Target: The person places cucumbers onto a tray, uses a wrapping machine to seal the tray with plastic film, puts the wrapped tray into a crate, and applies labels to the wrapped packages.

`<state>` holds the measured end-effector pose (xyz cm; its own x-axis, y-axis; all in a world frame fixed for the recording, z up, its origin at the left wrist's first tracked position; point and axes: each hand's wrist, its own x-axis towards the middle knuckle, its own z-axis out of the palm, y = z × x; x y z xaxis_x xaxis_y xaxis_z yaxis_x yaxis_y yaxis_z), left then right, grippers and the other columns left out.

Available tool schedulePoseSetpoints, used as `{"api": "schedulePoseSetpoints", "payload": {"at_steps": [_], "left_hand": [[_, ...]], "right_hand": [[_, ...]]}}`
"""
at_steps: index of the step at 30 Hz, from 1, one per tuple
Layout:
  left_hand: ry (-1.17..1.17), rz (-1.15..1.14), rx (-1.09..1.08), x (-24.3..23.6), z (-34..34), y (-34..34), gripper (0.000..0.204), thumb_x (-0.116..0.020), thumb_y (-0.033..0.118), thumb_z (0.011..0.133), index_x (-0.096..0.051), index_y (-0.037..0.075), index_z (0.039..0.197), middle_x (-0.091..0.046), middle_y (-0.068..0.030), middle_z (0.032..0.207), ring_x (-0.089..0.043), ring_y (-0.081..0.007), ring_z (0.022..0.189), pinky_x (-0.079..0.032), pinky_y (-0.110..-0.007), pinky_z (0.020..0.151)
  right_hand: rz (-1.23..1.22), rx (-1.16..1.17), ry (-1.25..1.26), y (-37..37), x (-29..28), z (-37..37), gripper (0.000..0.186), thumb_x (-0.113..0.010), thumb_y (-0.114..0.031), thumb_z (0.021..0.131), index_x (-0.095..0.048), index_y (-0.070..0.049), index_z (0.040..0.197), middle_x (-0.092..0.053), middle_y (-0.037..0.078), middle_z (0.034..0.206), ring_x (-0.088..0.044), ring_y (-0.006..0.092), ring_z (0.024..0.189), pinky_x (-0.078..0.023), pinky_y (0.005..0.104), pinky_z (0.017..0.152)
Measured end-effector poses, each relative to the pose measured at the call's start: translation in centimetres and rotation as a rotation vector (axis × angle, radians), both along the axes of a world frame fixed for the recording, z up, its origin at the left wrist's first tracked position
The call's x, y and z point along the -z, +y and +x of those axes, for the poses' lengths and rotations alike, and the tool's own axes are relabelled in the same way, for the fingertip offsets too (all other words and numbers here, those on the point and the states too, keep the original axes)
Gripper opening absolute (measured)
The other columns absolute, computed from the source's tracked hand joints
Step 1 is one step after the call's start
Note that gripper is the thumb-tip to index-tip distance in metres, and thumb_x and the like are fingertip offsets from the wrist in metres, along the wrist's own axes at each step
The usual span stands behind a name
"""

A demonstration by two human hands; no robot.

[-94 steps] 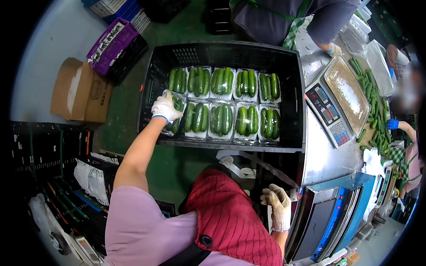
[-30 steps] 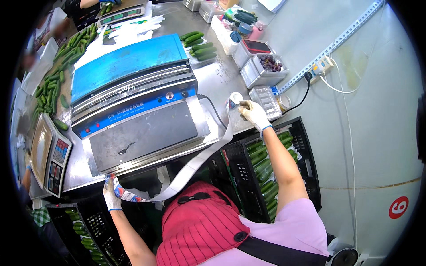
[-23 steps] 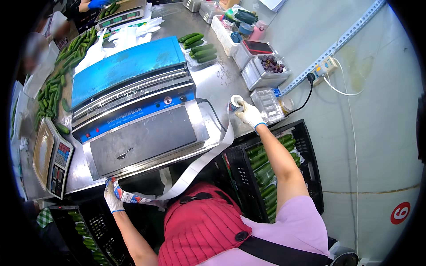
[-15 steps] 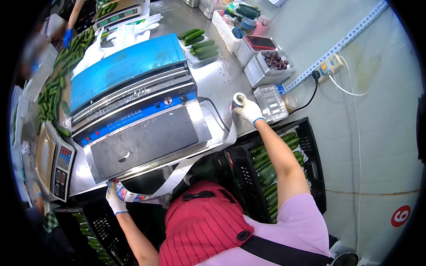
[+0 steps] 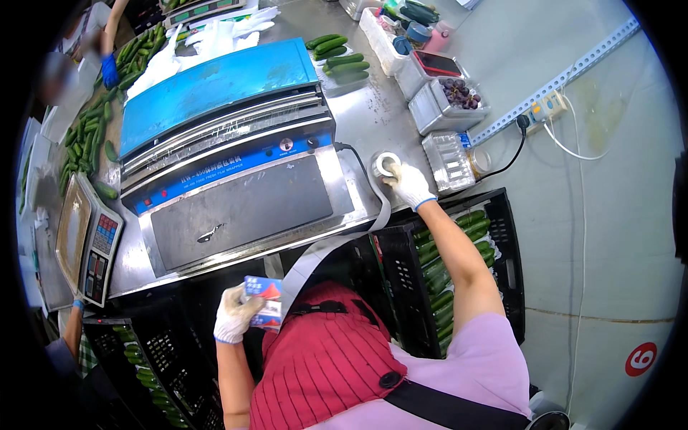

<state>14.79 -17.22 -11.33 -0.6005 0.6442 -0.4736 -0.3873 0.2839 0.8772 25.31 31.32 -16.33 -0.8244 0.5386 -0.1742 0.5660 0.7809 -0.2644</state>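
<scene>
1. Strip: pale label band; runs from the roll over the table's front edge to the left hand, curving slackly beside the apron.
2. Roll: on the table, right of the wrapper, near clear trays; hole uppermost.
3. Left hand: gloved; thumb and fingers pinch the strip's printed end, blue, red and white, apparently folded.
4. Right hand: gloved; thumb and fingers close on the roll's rim.
5. Handling, left: best kept light and square, fold laid on fold, so the printed faces stay uncreased.
6. Handling, right: best kept steady, holding the roll from tipping or unwinding while the slack is gathered.
7. Risk: strip may twist, or drag on the table edge; even tension should suit.
8. Change, against half a second earlier: left hand moves from the far left, by the table edge, to beside the apron; the printed end, then stretched out, is now bunched compactly.
9. Unchanged: right hand at the roll; roll on the table.
</scene>
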Motion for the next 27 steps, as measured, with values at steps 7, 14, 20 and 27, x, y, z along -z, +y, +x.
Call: {"api": "schedulePoseSetpoints", "payload": {"at_steps": [7, 14, 20, 27], "left_hand": [[0.075, 0.162, 0.360, -3.2, 0.1, 4.4, 0.016, -0.068, 0.006, 0.082, -0.071, -0.002, 0.096, -0.068, -0.0048, 0.088, -0.064, -0.0112, 0.079, -0.051, -0.027, 0.073], [-0.091, 0.248, 0.074, -0.8, 1.3, 1.8, 0.022, -0.064, 0.006, 0.081, -0.070, -0.002, 0.100, -0.067, -0.0103, 0.107, -0.064, -0.0159, 0.093, -0.051, -0.032, 0.084], [0.051, 0.519, 0.033, 0.2, 1.9, 3.2, 0.030, -0.068, 0.006, 0.076, -0.071, -0.001, 0.105, -0.033, -0.0156, 0.155, -0.031, -0.0315, 0.143, -0.024, -0.042, 0.116], [-0.007, 0.372, 0.240, 1.2, 2.1, 7.7, 0.021, -0.071, 0.008, 0.082, -0.071, -0.004, 0.099, -0.064, -0.0039, 0.117, -0.062, -0.0100, 0.089, -0.050, -0.025, 0.080]], "right_hand": [[0.308, -0.421, 0.532, -3.0, -5.9, 3.4, 0.032, -0.069, -0.005, 0.068, -0.063, -0.004, 0.100, -0.060, 0.028, 0.119, -0.061, 0.0438, 0.102, -0.052, 0.0462, 0.088], [-0.494, -0.468, 0.551, -11.6, -13.1, 2.7, 0.031, -0.059, -0.002, 0.078, -0.060, 0.004, 0.109, -0.065, 0.022, 0.108, -0.064, 0.0330, 0.099, -0.050, 0.0367, 0.091], [-0.432, -0.696, 0.221, -17.1, -12.3, 1.2, 0.050, -0.060, -0.021, 0.087, -0.052, 0.006, 0.129, -0.062, 0.025, 0.120, -0.060, 0.0364, 0.112, -0.046, 0.0388, 0.099], [-0.443, -0.688, 0.114, -15.5, -11.8, 0.5, 0.054, -0.058, -0.029, 0.085, -0.054, 0.006, 0.126, -0.061, 0.026, 0.120, -0.058, 0.0399, 0.113, -0.045, 0.0408, 0.098]]}}
